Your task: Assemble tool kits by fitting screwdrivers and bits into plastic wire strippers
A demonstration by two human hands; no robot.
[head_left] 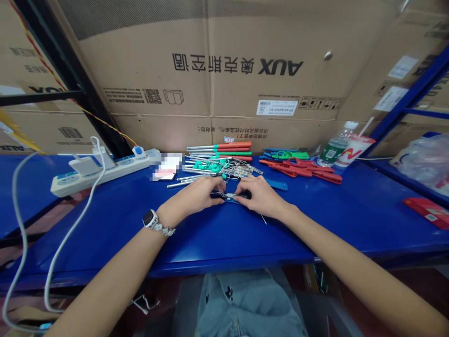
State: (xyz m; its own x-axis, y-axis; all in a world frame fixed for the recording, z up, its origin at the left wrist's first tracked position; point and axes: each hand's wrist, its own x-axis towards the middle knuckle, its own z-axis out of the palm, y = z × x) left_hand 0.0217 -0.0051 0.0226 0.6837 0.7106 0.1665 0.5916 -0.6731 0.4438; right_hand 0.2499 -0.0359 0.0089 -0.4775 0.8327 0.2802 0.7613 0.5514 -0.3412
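Blue table; small wired part at centre.
Left hand, right hand: fingers pinching its ends, partly hiding it. Beyond: rod pile, carton. Right: red plastic pieces, bottle, cup. Left: power strip.

Just right of your bottle stood a straw cup; farther right of it you had a plastic bag and a red packet. Behind it rose printed cardboard; well left lay a power strip.
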